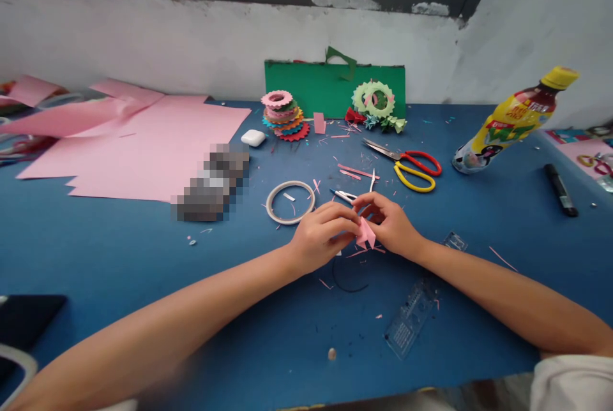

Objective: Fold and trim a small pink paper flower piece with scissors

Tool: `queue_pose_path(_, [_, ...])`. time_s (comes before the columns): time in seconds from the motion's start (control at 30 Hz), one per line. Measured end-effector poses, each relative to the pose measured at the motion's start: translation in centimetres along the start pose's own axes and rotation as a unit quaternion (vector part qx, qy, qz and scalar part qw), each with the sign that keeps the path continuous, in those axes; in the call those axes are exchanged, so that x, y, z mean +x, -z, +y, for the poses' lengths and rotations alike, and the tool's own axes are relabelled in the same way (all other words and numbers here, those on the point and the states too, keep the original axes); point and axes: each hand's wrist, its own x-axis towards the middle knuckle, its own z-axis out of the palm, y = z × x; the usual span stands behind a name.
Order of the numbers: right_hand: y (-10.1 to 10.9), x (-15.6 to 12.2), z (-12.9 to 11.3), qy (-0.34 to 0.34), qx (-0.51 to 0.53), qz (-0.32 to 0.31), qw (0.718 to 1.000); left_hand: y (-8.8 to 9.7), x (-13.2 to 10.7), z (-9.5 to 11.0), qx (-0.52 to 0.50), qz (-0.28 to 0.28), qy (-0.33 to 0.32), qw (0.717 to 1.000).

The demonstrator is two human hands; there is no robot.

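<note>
A small folded piece of pink paper (pixel 366 234) is held between both hands above the middle of the blue table. My left hand (pixel 322 237) pinches its left side with fingers bent. My right hand (pixel 390 226) grips it from the right and top, its fingers curled and partly hiding the paper. Just behind the hands lies a pair of compasses (pixel 345 196), partly covered by the fingers. To the left of them rests a roll of tape (pixel 269 205). Thin pink paper strips (pixel 352 174) are scattered around.
Scissors (pixel 398 157) with red and yellow handles lie behind the right hand. A drink bottle (pixel 510 124) stands at the right, near a black marker (pixel 560 191). Pink sheets (pixel 129 159) cover the left back. Stacked paper rings (pixel 282 119) stand before a green board (pixel 325 89). A clear stencil (pixel 409 321) lies in front.
</note>
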Motion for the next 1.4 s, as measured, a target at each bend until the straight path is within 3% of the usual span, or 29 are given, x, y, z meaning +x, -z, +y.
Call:
queue_pose_path(0.13, [0.0, 0.0, 0.0, 0.005, -0.001, 0.003, 1.0, 0.0, 0.1, 0.2, -0.01, 0.011, 0.02, 1.0])
queue_pose_path(0.3, [0.0, -0.2, 0.0, 0.018, 0.009, 0.01, 1.0, -0.1, 0.2, 0.3, -0.077, 0.043, 0.17, 0.981])
queue_pose_path(0.4, [0.0, -0.2, 0.0, 0.023, 0.006, 0.018, 1.0, -0.1, 0.3, 0.3, -0.093, 0.058, 0.204, 0.973])
queue_pose_path(0.67, [0.0, -0.3, -0.1, 0.028, -0.004, 0.031, 0.999, 0.2, 0.4, 0.3, -0.028, 0.064, 0.095, 0.993])
queue_pose_path(1.03, [-0.2, -0.3, -0.2, 0.053, -0.018, 0.031, 0.998, 0.2, 0.2, 0.2, 0.002, 0.06, 0.064, 0.996])
queue_pose_path(1.13, [1.4, 0.6, -1.0, 0.097, -0.086, 0.039, 0.991, 0.5, 0.2, 0.0, 0.029, 0.054, 0.044, 0.997])
queue_pose_path(1.23, [5.4, 2.1, -1.5, 0.094, -0.279, 0.039, 0.955, 1.4, 0.2, -0.2, 0.071, 0.028, -0.034, 0.997])
queue_pose_path(1.33, [10.0, 3.3, -0.8, 0.02, -0.504, -0.004, 0.864, 2.5, 0.7, 0.0, 0.132, -0.014, -0.143, 0.981])
queue_pose_path(1.4, [12.2, 3.7, 0.0, -0.066, -0.563, -0.035, 0.823, 3.3, 1.2, 0.5, 0.164, -0.034, -0.188, 0.968])
